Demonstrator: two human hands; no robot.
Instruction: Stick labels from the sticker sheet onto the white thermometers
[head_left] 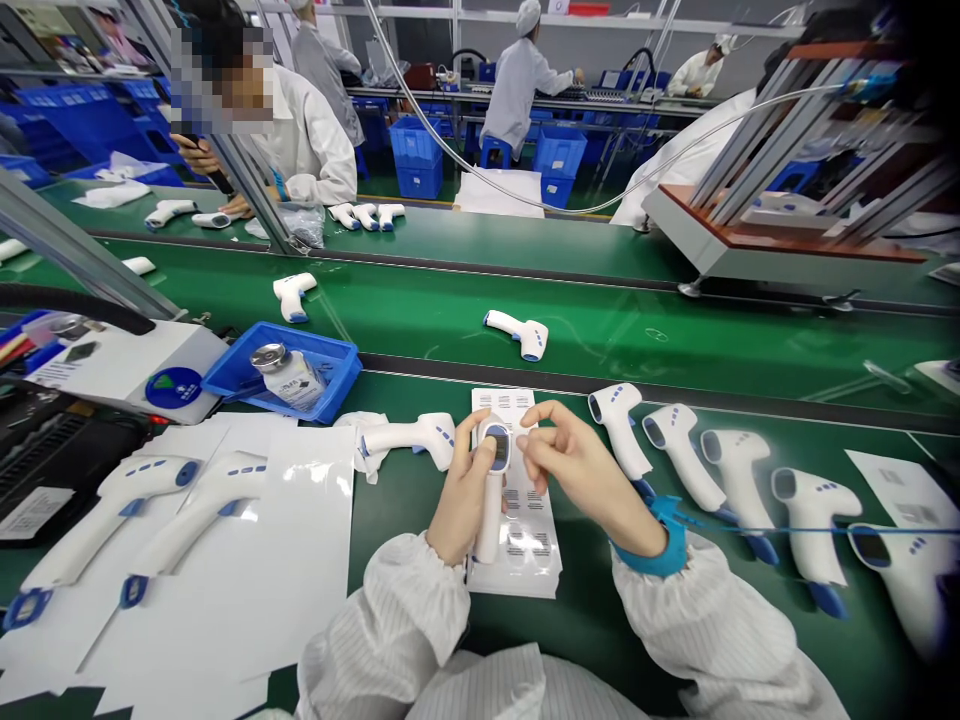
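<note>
My left hand [461, 490] grips a white infrared thermometer [489, 530] upright, its small dark screen facing me and my thumb on the screen. Just right of the screen is my right hand [566, 455], index finger raised and the other fingers curled; whatever they pinch is too small to make out. A blue wrist strap [660, 540] circles my right wrist. Under the held thermometer lies a stack of printed label sheets [529, 575]. Another thermometer [409, 436] rests on its side just left of my left hand.
Several thermometers [742, 470] stand in a row at right. Two more [112, 510] lie on white sheets [300, 530] at left. A blue tray [341, 375] holds a metal-capped bottle [289, 375]. Beyond runs a green conveyor belt [405, 320] carrying thermometers. Across it sits a co-worker [315, 140].
</note>
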